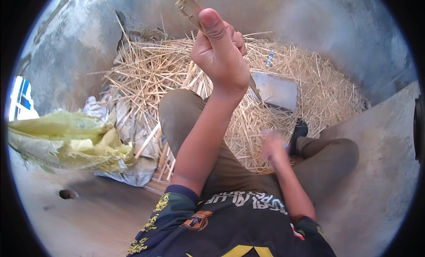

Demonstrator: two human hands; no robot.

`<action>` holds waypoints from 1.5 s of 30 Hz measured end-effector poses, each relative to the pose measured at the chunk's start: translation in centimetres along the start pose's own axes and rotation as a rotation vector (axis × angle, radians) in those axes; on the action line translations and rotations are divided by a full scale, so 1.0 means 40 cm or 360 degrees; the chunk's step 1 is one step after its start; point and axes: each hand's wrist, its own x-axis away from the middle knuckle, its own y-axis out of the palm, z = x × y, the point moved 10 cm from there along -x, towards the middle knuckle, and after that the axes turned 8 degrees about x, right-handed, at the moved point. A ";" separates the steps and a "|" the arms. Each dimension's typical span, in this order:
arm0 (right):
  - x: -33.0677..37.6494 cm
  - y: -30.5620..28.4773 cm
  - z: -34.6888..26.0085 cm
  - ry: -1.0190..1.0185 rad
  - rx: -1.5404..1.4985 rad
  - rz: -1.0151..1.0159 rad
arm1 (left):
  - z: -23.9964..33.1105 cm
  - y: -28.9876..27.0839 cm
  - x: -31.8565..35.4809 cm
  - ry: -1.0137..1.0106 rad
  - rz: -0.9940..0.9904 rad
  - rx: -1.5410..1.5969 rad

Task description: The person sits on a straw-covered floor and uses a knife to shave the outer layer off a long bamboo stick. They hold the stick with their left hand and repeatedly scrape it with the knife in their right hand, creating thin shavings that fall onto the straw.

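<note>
Raised high in front of me, my left hand [221, 53] is wrapped round a split length of wood or bamboo [189, 10], thumb laid along it. The rough upper end sticks out above the thumb. Its thin lower end slants down to the right past my wrist. My right hand [274, 148] is low between my bent knees, over the straw-like slivers [250, 142]. Motion smears its fingers, so whether it holds anything cannot be made out. Beyond it, a grey flat-topped block [278, 91] lies among the slivers.
A frayed yellow-green woven sack [66, 137] lies at the left, near crumpled grey sheeting [133, 175]. A small blue-and-white strip [270, 58] rests on the heap. Concrete walls [327, 27] enclose the far side. The floor at left has a hole [67, 194].
</note>
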 end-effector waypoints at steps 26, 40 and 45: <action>-0.012 -0.169 -0.827 -0.0693 -0.0087 0.0216 | -0.002 0.008 -0.023 0.0038 -0.0231 0.0069; -0.142 -0.026 -0.246 0.0345 0.0191 -0.0044 | -0.001 0.057 0.008 -0.0086 -0.0515 0.0122; -0.075 -0.294 -0.884 -0.0856 -0.0446 0.0165 | -0.029 0.055 -0.018 -0.0326 -0.0692 0.0311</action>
